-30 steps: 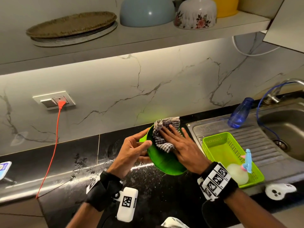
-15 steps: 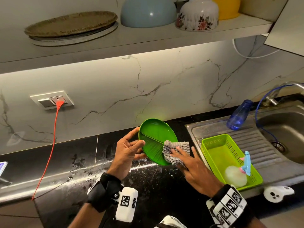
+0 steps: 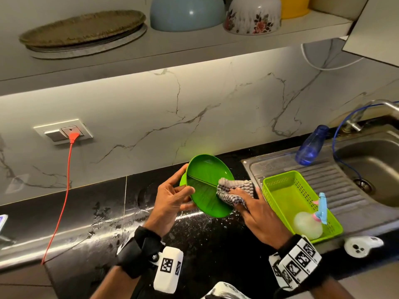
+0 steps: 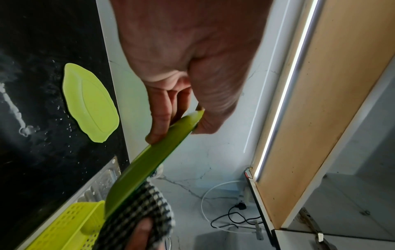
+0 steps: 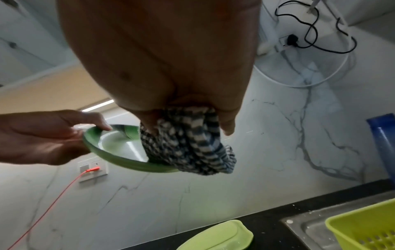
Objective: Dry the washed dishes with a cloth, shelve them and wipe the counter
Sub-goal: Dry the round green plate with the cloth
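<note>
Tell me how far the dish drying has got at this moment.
Done: bowls sit upturned on the shelf. In hand: the left hand holds the green plate tilted while the right hand presses the checked cloth on it. Left: a pale green dish and the wet counter.

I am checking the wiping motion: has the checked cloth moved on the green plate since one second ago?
Yes. The checked cloth went from the green plate's top edge to its right edge, nearer the green basket.
</note>
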